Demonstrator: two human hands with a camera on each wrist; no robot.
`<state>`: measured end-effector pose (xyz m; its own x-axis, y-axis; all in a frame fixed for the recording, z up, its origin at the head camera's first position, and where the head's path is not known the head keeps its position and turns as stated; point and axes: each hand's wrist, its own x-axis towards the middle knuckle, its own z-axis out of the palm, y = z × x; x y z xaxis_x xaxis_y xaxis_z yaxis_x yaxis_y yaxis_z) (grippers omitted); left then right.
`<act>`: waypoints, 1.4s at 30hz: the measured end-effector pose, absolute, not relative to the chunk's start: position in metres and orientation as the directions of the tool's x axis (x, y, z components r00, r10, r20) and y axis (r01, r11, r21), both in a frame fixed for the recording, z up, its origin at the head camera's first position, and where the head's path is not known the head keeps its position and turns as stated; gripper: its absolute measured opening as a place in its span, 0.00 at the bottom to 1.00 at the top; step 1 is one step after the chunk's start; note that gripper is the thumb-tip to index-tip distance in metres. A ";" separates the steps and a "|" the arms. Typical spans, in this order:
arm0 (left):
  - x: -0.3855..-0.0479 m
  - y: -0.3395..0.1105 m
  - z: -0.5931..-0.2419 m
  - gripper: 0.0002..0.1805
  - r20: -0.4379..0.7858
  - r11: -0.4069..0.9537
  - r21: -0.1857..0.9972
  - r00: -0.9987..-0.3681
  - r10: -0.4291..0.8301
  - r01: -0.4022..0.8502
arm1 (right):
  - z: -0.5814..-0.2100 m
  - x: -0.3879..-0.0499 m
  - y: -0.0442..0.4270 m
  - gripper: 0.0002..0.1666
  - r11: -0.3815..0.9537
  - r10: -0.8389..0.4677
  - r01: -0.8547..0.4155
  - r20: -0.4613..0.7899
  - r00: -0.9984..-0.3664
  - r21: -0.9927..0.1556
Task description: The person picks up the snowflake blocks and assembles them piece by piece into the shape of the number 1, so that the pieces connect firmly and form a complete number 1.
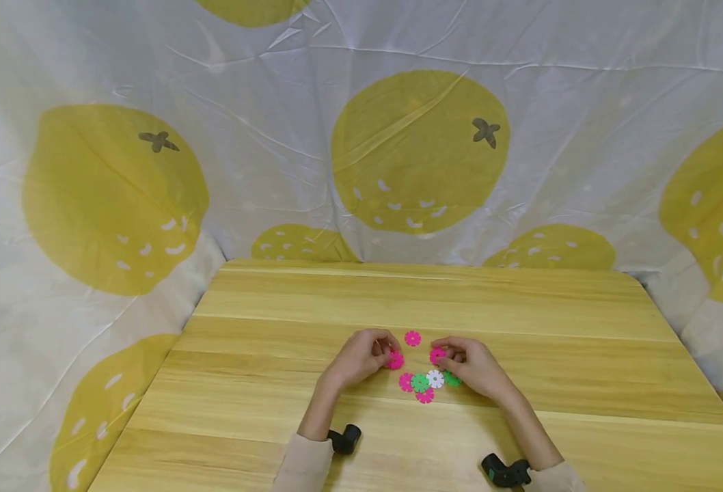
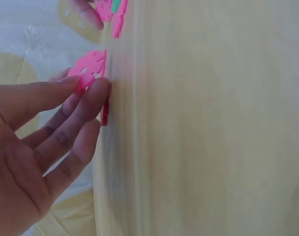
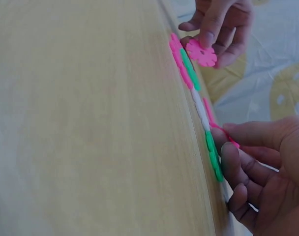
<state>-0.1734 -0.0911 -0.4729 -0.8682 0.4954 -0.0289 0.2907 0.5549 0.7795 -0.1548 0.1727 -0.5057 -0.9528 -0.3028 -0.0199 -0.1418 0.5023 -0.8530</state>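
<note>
Between thumb and fingers my left hand (image 1: 358,357) pinches a notched pink disc (image 1: 395,359), tilted up off the wood in the left wrist view (image 2: 90,65). A red edge (image 2: 105,114) shows beneath those fingers. My right hand (image 1: 473,364) pinches another pink disc (image 1: 437,356), seen nearly edge-on in the right wrist view. A lone pink disc (image 1: 413,338) lies beyond and between the hands. Nearer me, a green disc (image 1: 419,383) touches or overlaps two pink discs and a white disc (image 1: 435,379); another green disc (image 1: 452,378) lies partly under the right fingers.
The wooden table (image 1: 244,383) reaches back to a white curtain (image 1: 263,137) printed with yellow fruit. A black device sits at each wrist, the left one (image 1: 346,439) and the right one (image 1: 504,471), low over the table.
</note>
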 end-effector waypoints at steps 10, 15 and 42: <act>-0.173 -0.091 -0.475 0.11 -0.053 0.428 0.885 -0.872 0.486 0.185 | -0.505 -0.156 0.174 0.14 0.472 -0.293 -0.119 -0.028 -0.956 -0.873; -0.173 -0.091 -0.475 0.11 -0.055 0.362 0.921 -0.872 0.486 0.143 | -0.505 -0.157 0.175 0.16 0.370 -0.310 -0.103 -0.018 -0.950 -0.923; -0.171 -0.074 -0.465 0.08 0.147 0.228 0.946 -0.931 0.333 0.232 | -0.486 -0.147 0.155 0.22 -0.032 -0.202 -0.025 0.031 -0.979 -0.999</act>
<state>-0.1711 -0.0743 -0.4647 -0.9312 0.3334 0.1475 0.2315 0.2283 0.9457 -0.1467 0.1552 -0.4859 -0.9789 -0.2021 0.0310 -0.0250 -0.0318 -0.9992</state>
